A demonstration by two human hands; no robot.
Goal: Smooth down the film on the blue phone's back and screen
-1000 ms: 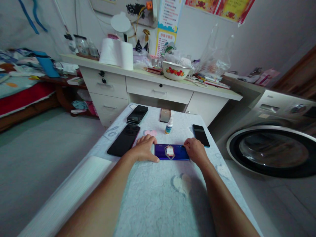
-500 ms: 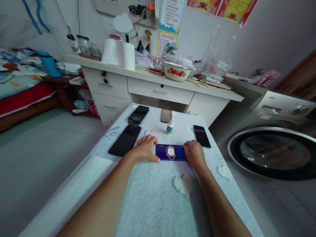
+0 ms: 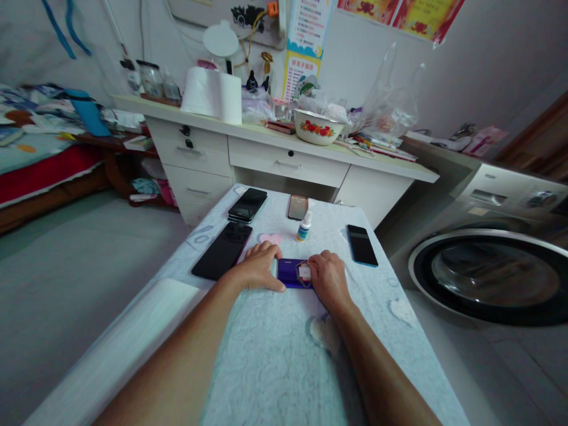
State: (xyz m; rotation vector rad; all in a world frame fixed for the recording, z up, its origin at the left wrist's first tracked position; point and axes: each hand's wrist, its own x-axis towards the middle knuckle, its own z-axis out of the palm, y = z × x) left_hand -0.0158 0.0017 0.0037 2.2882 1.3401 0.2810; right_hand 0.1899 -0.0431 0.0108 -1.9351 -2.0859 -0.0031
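A blue-purple phone (image 3: 290,273) lies back up on the cloth-covered table, with a ring-shaped mark and a pale square on its back. My left hand (image 3: 260,267) grips its left end, thumb at the near edge and fingers at the far side. Over its right part rests my right hand (image 3: 329,277), fingers together and bent onto the phone beside the pale square; what lies beneath them is hidden. A small white spray bottle (image 3: 304,227) stands just beyond the phone. Left of my left hand is a large black phone (image 3: 223,251).
Stacked dark phones (image 3: 247,205) lie at the far left of the table (image 3: 266,355), a phone-shaped item (image 3: 297,207) at the far edge, and another phone (image 3: 362,245) at the right. Beyond are a white desk (image 3: 284,160) and, rightward, a washing machine (image 3: 497,236).
My right hand has moved left over the phone from its right end, now reaching the pale square. My left hand stays at the left end.
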